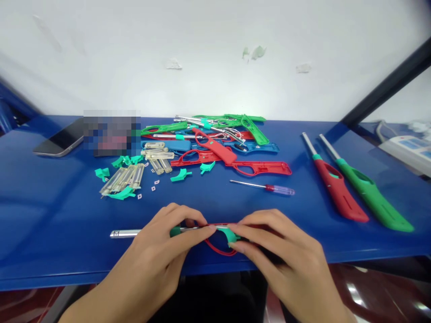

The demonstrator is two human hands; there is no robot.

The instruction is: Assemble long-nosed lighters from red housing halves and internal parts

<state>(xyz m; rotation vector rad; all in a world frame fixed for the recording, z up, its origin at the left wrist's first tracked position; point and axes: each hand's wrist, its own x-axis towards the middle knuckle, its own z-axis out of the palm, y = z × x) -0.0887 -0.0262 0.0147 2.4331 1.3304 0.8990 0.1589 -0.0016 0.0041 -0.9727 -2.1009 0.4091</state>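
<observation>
Near the table's front edge lies a red lighter casing (220, 250), its trigger loop showing between my hands. A silver lighter tube (125, 233) with a green collar sticks out to the left from it. My left hand (168, 244) is closed, thumb and forefinger pinching the casing where the tube runs in. With the fingertips of my right hand (286, 246) I grip a green trigger (229, 234) at the loop. My fingers and palms hide much of the casing, its right end most of all.
Behind lie loose red casing halves (262, 168), green triggers (182, 175) and clear fuel tanks (124, 178). A screwdriver (262, 187) lies nearer. Whole red (340, 188) and green (373, 193) lighters lie right. A phone (60, 138) rests back left, before the white wall (208, 58).
</observation>
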